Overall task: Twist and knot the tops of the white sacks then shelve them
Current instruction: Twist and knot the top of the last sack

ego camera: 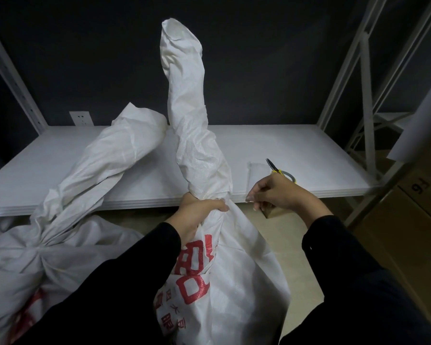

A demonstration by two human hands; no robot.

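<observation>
You are at the twisting step: your left hand (200,207) grips the wrung neck of the sack (246,270) just in front of the shelf (296,150), while your right hand (279,192) is curled (whether it pinches anything I cannot tell), and next the tall top needs looping into a knot.

dim, flat light; dark corners, wide-angle bending at the edges, focus slightly soft.

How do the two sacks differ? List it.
The right sack holds its top upright; the left sack leans its top onto the shelf. The left hand grips the right sack at the neck; nothing holds the left sack. Both are white with red print and twisted tops.
</observation>
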